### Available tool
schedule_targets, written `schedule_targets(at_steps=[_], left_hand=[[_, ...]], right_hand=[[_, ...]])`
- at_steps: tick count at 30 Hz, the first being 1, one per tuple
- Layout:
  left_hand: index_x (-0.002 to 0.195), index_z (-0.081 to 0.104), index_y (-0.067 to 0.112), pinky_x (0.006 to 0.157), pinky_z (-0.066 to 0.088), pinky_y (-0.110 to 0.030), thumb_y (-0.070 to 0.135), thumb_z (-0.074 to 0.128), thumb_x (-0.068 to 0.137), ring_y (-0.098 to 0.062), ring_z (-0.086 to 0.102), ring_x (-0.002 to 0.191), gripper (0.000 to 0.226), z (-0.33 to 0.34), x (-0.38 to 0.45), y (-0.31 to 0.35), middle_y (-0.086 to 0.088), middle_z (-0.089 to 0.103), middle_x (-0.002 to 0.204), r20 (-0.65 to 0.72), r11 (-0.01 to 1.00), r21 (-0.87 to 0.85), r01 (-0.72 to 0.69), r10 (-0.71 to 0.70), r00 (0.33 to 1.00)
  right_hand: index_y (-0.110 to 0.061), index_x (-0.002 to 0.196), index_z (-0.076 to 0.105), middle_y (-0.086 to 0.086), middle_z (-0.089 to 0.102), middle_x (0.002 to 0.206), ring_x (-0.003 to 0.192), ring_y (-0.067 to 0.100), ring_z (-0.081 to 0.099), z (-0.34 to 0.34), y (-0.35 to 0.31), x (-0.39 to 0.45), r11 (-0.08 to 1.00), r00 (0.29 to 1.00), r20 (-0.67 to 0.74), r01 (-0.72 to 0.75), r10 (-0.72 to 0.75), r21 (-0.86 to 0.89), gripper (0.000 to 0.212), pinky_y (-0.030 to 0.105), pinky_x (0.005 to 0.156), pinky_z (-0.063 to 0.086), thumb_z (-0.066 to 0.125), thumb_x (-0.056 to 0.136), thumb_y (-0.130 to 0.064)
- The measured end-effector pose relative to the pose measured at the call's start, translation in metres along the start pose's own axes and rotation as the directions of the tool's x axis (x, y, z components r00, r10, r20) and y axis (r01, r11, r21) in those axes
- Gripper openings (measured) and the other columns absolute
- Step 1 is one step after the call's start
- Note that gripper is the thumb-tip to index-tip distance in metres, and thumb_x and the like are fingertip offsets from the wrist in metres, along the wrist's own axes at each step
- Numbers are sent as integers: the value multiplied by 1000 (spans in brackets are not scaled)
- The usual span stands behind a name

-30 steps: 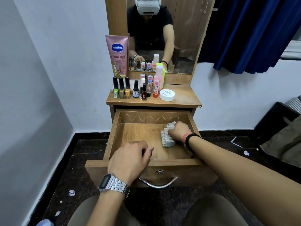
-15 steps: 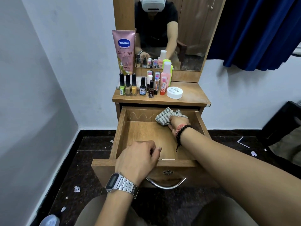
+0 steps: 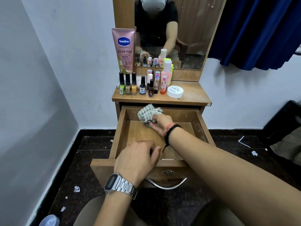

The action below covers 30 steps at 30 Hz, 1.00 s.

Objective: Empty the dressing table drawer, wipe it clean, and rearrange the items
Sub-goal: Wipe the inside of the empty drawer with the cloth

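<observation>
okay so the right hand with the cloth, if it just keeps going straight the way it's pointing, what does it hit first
Most likely the drawer's back wall. The right hand holds the striped cloth in its grip, pointing toward the back-left, and the cloth looks already at or against that wall. Depth is unclear from one view.

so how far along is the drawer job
Emptying looks done: the drawer holds no items, and the bottles stand on the tabletop. In hand: the right hand holds the cloth at the back wall. Left hand rests on the front edge. Left: returning items.
</observation>
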State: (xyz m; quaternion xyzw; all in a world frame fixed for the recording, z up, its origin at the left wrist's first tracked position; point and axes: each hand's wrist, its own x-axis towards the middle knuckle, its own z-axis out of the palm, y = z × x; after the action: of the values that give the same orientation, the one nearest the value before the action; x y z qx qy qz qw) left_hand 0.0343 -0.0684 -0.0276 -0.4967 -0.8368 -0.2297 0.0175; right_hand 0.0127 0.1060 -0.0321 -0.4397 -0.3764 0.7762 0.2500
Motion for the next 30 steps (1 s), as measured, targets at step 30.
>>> schedule_targets(at_steps=[30], left_hand=[[69,39,27,55,33,-30,57,35,89,-22,62,76,36,3,-1,1,3,63,77,-2,1000,9,14,-14,1000]], right_hand=[[-15,108,56,7,53,118,106,27,48,-29,1,-2,-792,333,932,528,-141,-308,22,36,78,39,48,89,-8]])
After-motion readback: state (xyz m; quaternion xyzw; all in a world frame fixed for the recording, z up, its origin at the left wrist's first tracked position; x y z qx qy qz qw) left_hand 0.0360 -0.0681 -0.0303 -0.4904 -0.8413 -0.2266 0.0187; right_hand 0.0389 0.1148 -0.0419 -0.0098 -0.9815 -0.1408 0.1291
